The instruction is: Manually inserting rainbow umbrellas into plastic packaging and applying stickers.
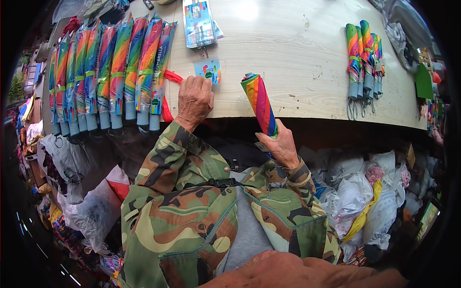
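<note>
My right hand point(282, 144) grips a folded rainbow-striped umbrella point(259, 103) near its lower end, holding it upright at the table's front edge. My left hand point(194, 98) lies palm down on the pale wooden table point(288, 53), its fingers on a small colourful card tag point(209, 71) and beside a red strip point(169, 93). Just left of that hand, a row of several rainbow umbrellas in clear sleeves point(108, 72) lies side by side, handles toward me. Both arms wear camouflage sleeves.
A stack of blue printed packets point(198, 21) lies at the table's far middle. Several bare rainbow umbrellas point(364, 60) lie at the right. White and grey plastic sacks point(360, 197) pile up below the table on the right, more bags point(86, 206) on the left.
</note>
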Demonstrator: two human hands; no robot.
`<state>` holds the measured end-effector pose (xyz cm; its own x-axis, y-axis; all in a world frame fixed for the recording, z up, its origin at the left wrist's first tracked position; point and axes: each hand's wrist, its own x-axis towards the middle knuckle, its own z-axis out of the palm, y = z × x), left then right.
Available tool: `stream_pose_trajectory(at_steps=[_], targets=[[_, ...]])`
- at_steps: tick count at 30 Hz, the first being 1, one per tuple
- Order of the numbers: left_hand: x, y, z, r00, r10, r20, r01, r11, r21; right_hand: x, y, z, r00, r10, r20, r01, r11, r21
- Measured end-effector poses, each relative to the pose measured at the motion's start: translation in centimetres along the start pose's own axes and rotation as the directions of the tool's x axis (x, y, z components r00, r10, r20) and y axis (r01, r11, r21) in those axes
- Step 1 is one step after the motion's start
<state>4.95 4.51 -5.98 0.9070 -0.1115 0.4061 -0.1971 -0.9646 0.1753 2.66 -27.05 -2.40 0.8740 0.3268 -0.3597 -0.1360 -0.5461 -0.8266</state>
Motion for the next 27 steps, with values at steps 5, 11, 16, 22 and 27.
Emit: stream_pose_trajectory(at_steps=[5,11,16,22,27], targets=[[-0.1,0.0,-0.2,1.0,0.002,-0.003,-0.002,1.0,0.022,-0.1,-0.9,-0.3,0.999,0.034,0.036,-0.035,0.999,0.013],[0.2,2.6,1.5,0.998,0.029,0.063,-0.025,0.998,-0.063,-0.2,-2.2,-1.1,0.996,-0.066,0.064,0.066,0.998,0.01],[0.3,2.0,2.3,0.975,-0.159,0.156,0.196,0.945,-0.262,0.8,-1.5,-0.1,0.958,-0.271,0.099,0.273,0.962,-0.012],[1.9,-0.8,0.7,0.783,-0.19,0.592,0.589,0.534,-0.607,0.4,-0.7,-0.8,0.966,-0.254,0.042,0.255,0.919,-0.302],[2.3,-1.3,-1.3,0.644,-0.19,0.741,0.76,0.267,-0.592,-0.1,-0.4,-1.3,0.903,-0.43,0.004,0.416,0.871,-0.264]])
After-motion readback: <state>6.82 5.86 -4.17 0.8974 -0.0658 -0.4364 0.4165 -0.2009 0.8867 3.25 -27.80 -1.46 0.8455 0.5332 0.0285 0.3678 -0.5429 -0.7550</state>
